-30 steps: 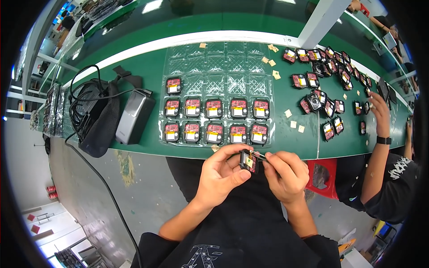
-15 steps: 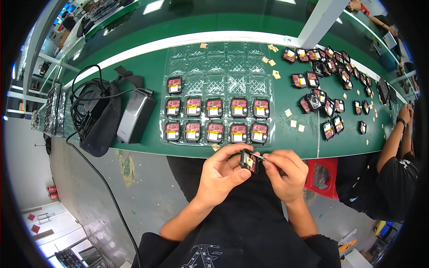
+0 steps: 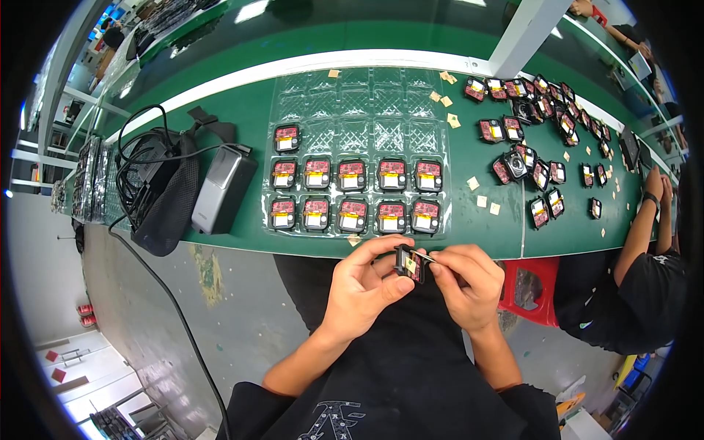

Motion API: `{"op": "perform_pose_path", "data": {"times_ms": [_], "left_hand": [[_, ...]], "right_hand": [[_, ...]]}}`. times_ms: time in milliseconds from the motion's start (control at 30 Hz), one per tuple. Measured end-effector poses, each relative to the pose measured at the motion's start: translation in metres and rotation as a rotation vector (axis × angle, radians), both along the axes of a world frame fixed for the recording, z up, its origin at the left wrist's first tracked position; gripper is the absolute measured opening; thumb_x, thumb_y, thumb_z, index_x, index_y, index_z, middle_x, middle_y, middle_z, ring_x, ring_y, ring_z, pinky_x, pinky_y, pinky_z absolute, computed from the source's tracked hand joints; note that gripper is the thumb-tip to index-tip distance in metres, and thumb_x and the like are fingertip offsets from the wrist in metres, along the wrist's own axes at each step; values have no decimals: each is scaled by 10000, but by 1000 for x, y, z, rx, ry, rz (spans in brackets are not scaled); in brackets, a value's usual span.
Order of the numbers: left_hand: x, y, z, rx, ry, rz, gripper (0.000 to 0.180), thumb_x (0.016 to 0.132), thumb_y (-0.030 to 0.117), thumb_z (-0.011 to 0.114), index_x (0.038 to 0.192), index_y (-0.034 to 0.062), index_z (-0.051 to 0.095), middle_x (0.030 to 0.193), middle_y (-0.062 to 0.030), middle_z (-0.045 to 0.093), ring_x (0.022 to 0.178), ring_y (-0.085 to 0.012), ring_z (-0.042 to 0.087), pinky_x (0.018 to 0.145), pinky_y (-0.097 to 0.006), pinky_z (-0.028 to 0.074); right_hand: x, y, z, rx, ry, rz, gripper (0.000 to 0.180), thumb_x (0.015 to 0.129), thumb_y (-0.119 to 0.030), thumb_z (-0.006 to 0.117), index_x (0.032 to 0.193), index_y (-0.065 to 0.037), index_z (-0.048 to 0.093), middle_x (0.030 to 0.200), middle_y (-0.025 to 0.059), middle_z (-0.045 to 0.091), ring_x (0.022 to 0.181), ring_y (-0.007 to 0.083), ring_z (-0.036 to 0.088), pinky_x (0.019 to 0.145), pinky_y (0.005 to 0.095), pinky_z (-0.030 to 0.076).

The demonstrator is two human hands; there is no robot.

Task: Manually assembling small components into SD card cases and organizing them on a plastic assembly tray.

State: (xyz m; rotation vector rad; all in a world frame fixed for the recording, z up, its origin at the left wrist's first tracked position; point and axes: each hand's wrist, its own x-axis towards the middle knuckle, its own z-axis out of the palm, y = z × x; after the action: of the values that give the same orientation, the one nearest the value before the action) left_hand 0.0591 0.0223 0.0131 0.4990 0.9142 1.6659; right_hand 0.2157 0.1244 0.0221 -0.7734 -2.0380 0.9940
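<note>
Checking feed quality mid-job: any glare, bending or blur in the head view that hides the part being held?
Head view: fisheye bends the green table edges; glare streaks its far side; the small black module between left hand and right hand looks fairly sharp.

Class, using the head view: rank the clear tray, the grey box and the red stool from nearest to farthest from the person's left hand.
From the left hand:
1. Clear tray, on the green table just ahead of the hand.
2. Red stool, off to the right, beyond the other hand.
3. Grey box, ahead to the left, beside the black bag.
</note>
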Motion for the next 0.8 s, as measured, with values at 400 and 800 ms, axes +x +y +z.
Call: {"op": "perform_pose_path", "data": {"times_ms": [400,800], "left_hand": [[2,-1,-4,-28,-23,40,501,902,27,774,1337,-79,550,1280,-145,608,1223,-258,624,1004,-355,541],[0,-1,-6,26,54,53,469,888,-28,763,1311,-80,567,1364,-150,514,1225,-258,610,1030,-382,532]], "right_hand": [[-4,2,-5,226,-27,-10,213,754,57,796,950,5,732,854,97,681,652,221,668,563,318,529],[-3,4,-2,207,-27,2,210,752,67,794,944,12,732,851,103,685,658,223,674,560,320,528]]}}
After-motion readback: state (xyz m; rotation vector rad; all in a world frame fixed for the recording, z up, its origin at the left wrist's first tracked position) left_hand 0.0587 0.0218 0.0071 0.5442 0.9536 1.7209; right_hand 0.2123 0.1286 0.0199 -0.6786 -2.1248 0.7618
